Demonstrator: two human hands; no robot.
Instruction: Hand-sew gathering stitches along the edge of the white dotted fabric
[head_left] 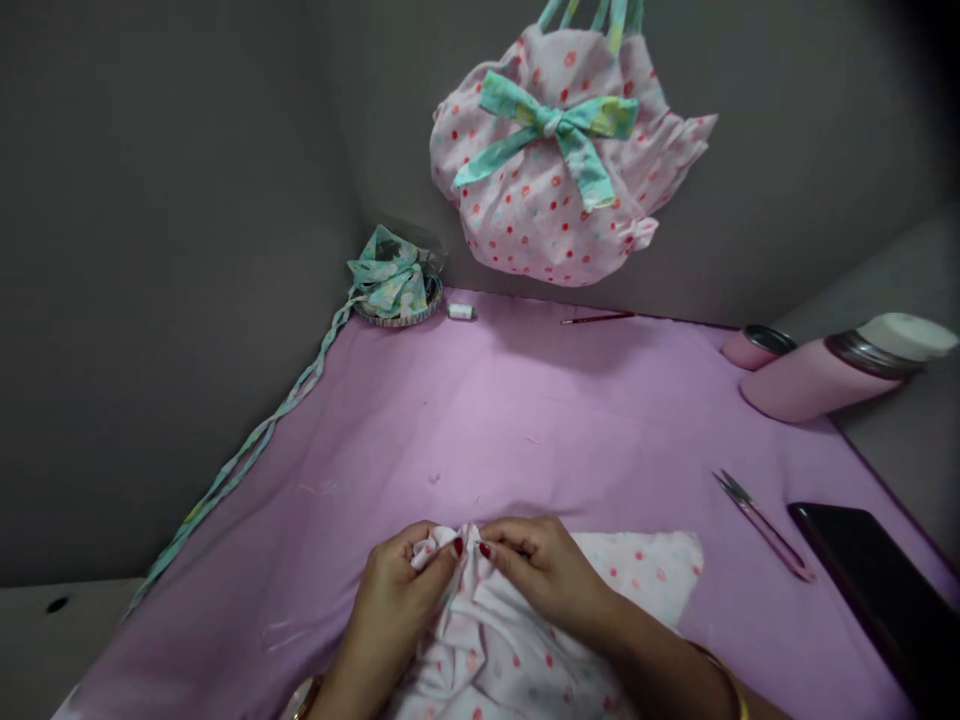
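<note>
White fabric with small red and pink dots (517,665) lies bunched at the front of the table, one flat corner spreading to the right. My left hand (409,585) is closed on its gathered upper edge, thumb pressed against the fingers. Just to the right, my right hand (536,565) pinches the same edge between thumb and fingers. A narrow band of small pleats shows between the two thumbs. Whether a needle or thread is in the fingers cannot be made out.
Thread snips (761,525) and a black phone-like object (877,590) lie right. Behind them stand a pink bottle (806,380) and pink cup (750,348). A basket (401,320) with green fabric, a thread spool (461,312) and a thin red stick (598,318) sit farther back. A dotted bag (517,225) hangs above.
</note>
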